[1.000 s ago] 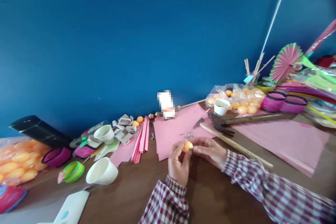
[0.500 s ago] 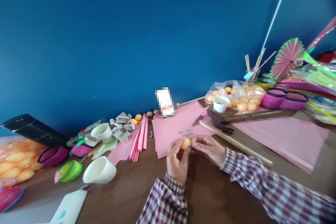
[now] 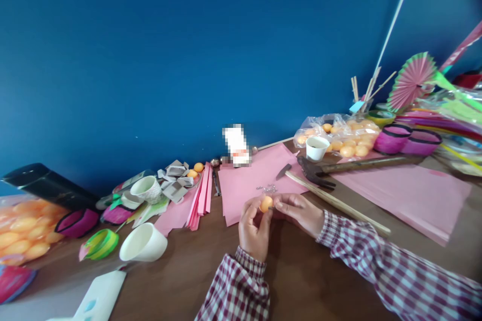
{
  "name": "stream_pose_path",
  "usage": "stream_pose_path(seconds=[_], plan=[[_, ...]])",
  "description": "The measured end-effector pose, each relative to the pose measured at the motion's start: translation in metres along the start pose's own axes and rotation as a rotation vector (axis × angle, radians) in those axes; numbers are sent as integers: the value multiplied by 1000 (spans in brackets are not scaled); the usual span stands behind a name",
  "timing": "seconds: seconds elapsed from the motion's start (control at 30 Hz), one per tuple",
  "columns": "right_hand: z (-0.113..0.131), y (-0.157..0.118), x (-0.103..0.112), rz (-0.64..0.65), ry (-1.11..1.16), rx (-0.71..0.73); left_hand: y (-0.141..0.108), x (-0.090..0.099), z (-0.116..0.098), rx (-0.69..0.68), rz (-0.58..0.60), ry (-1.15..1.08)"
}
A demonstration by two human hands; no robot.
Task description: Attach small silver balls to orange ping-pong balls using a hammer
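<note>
An orange ping-pong ball [image 3: 266, 203] is held in the fingers of my left hand [image 3: 254, 233], above the near edge of a pink paper sheet. From the right, my right hand [image 3: 299, 212] meets the ball with thumb and fingers pinched at its side. Whatever those fingertips hold, if anything, is too small to make out. Just beyond the ball, several small shiny bits [image 3: 268, 188] lie on the pink paper [image 3: 241, 188]. A small blade [image 3: 283, 172] and a pale wooden stick [image 3: 339, 204] rest right of them.
A hammer [image 3: 357, 164] lies at the right, beside a small white cup [image 3: 317, 149] and a bag of orange balls [image 3: 357, 135]. On the left stand a white cup [image 3: 143, 243], folded pink strips [image 3: 201, 195] and a black bottle [image 3: 48, 185]. A blue wall [image 3: 188, 60] rises behind.
The ball has tilted slightly in my fingers, and the dark spot near my left thumb shows less. Both hands stay in nearly the same place.
</note>
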State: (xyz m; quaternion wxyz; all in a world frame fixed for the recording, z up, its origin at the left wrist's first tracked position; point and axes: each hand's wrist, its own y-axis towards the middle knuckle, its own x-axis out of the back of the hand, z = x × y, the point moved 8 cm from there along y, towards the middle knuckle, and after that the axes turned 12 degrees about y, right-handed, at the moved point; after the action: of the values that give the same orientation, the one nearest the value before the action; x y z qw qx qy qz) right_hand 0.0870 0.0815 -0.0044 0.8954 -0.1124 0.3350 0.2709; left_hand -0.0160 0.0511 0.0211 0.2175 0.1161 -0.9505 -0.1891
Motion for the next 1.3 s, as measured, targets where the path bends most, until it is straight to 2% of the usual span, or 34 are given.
stream_pose_path(seconds=[0.43, 0.53, 0.67, 0.73, 0.8, 0.97, 1.3], plan=[[-2, 0, 4, -22, -119, 9, -1, -1, -1, 9, 8, -43], [6, 0, 3, -33, -199, 89, -1, 1, 2, 19, -28, -77], [26, -4, 11, -175, -348, 278, -4, -2, 14, 176, -1, -210], [28, -6, 15, -241, -361, 291, -6, -4, 18, 261, 15, -310], [29, -7, 13, -255, -381, 293, -7, -5, 19, 303, 19, -408], [30, -10, 6, -233, -460, 303, -2, -5, 21, 288, -4, -494], [28, -9, 9, -234, -358, 282, -3, -5, 18, 270, 32, -420]])
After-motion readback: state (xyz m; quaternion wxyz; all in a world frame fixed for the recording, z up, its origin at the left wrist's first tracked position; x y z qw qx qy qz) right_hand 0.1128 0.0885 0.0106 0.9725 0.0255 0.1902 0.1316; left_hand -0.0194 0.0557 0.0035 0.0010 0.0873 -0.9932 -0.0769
